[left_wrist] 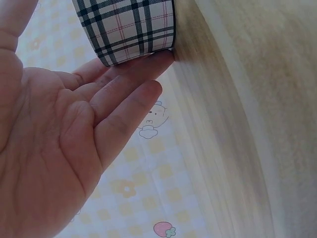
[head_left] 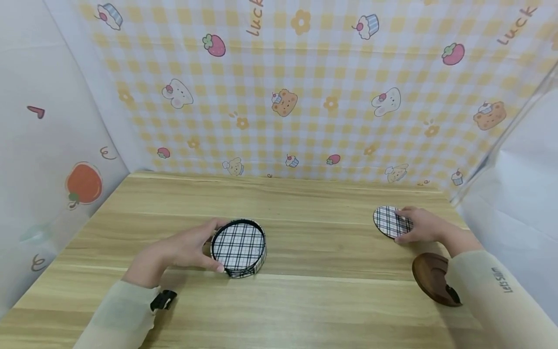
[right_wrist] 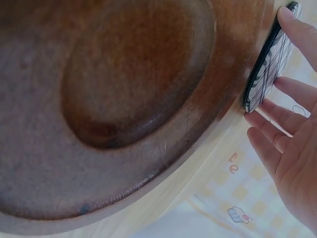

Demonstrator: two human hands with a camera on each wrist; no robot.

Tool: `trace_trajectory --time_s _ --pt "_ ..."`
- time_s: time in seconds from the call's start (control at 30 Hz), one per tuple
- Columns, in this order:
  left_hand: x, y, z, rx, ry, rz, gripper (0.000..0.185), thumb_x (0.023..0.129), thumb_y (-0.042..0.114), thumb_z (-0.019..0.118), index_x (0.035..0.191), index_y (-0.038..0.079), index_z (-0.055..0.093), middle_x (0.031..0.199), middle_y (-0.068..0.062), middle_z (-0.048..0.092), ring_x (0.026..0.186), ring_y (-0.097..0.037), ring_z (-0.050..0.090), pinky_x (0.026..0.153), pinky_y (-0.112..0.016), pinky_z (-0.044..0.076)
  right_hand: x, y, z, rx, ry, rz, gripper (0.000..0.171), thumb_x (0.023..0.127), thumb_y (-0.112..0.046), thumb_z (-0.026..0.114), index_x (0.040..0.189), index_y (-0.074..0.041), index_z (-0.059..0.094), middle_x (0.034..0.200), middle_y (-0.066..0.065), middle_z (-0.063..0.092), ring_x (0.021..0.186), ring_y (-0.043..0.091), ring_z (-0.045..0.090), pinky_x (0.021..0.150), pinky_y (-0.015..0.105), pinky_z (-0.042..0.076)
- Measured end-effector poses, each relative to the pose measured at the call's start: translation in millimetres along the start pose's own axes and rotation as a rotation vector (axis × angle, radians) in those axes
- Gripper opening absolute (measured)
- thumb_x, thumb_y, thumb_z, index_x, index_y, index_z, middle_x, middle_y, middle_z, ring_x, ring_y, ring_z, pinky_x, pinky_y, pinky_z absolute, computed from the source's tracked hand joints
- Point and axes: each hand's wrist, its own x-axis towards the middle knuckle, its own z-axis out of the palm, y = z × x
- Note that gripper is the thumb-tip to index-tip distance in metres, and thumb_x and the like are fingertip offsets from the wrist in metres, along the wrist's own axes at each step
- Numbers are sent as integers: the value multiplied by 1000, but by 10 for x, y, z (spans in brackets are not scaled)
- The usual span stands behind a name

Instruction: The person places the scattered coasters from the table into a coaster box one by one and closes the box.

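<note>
A low round coaster holder [head_left: 239, 246] in black-and-white plaid sits on the table left of the middle, its dark rim around a plaid disc inside. My left hand [head_left: 188, 248] holds it from the left, thumb at the near side and fingers at the far side. Its plaid side wall [left_wrist: 132, 29] shows thin red lines in the left wrist view. Over on the right, my right hand [head_left: 422, 225] pinches a flat plaid coaster [head_left: 387, 221] by its edges. In the right wrist view the thin coaster [right_wrist: 270, 67] appears nearly edge-on between thumb and fingers.
A dark brown wooden dish [head_left: 425, 277] lies on the table, partly hidden under my right forearm; its recessed surface [right_wrist: 133, 74] fills much of the right wrist view. Behind the wooden table [head_left: 305, 310] hangs a yellow checked cloth [head_left: 261, 72], with white cloth at both sides.
</note>
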Motion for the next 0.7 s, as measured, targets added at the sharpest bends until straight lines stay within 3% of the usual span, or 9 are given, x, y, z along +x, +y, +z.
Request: trace_trajectory --time_s 0.7 --pt "4 -10 -10 40 1 -28 98 74 36 87 146 0 31 146 -23 47 134 -41 46 111 -60 38 -127 7 -24 47 31 38 94 74 -49 82 138 12 49 137 46 42 124 64 40 97 70 41"
